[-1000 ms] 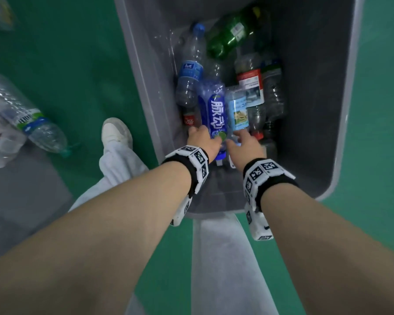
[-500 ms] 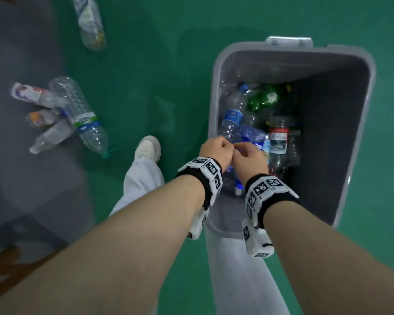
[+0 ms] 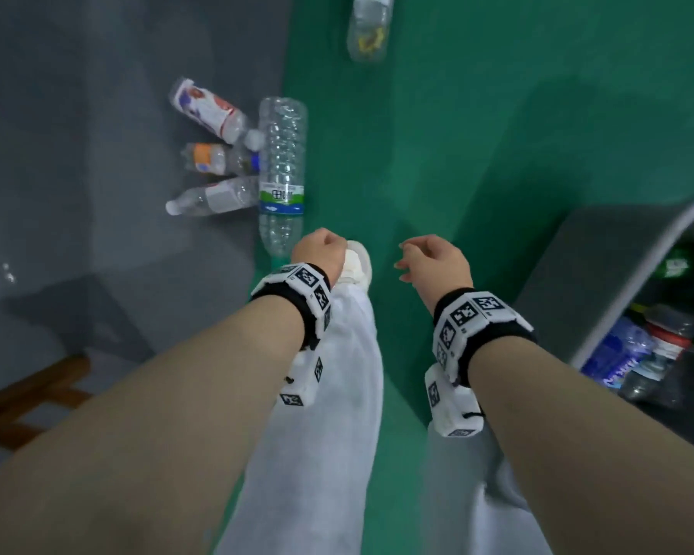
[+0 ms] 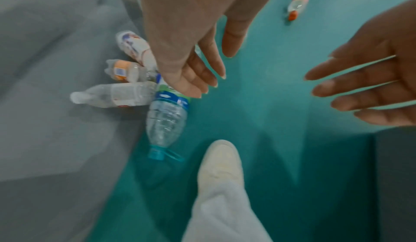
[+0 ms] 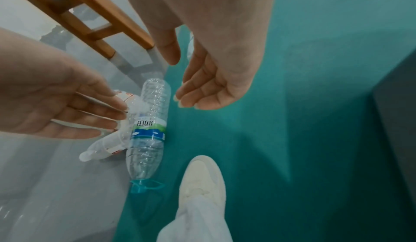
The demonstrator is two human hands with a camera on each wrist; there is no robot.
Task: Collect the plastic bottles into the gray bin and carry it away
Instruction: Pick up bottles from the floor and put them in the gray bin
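Note:
The gray bin (image 3: 569, 274) stands at the right edge of the head view with several bottles (image 3: 626, 354) lying inside. On the floor to the left lies a large clear bottle (image 3: 281, 174) with a green and blue label, also seen as the large bottle (image 4: 166, 114) (image 5: 148, 130). Three small bottles (image 3: 213, 198) fan out on its left side. Another bottle (image 3: 367, 30) lies farther off. My left hand (image 3: 321, 248) (image 4: 209, 71) hovers above the large bottle's neck end, fingers relaxed and empty. My right hand (image 3: 425, 254) (image 5: 202, 89) is held beside it, fingers loose and empty.
My white shoe (image 3: 357, 262) and light trouser leg sit just right of the large bottle's cap. Wooden furniture legs (image 3: 29, 394) (image 5: 90, 14) stand on the gray floor at the left. Green floor (image 3: 477, 154) stretches between the bottles and the bin.
Both hands have come out of the bin and moved left over the floor bottles. They have parted and their fingers have loosened. The bin has slid to the right edge of view.

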